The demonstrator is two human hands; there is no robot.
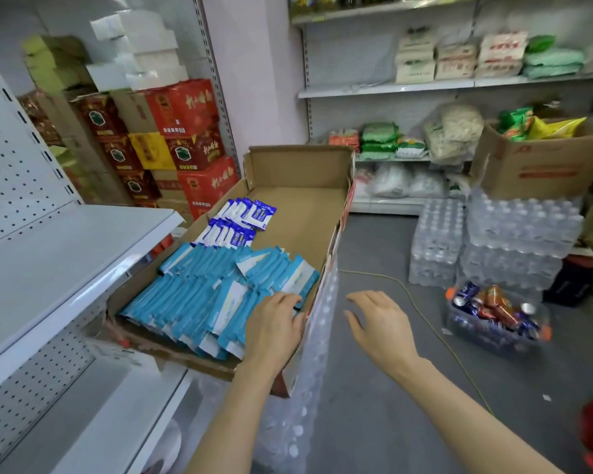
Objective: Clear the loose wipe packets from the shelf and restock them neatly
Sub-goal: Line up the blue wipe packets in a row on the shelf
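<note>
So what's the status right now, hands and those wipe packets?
Left hand resting on light blue wipe packets in the cardboard box. Right hand open, holding nothing, beside the box. White shelf bare. Nothing in the way.

Packets [216,289] in box [298,165], right of shelf [65,241]

- An open cardboard box [298,213] sits at centre, holding light-blue wipe packets [216,289] in rows, with dark-blue packets [240,220] at their 12 o'clock.
- The left hand [274,323] rests on the box's near right corner.
- The right hand [380,323], fingers spread, hovers at the box's 3 o'clock.
- A white shelf [59,254] stands at 9 o'clock.
</note>
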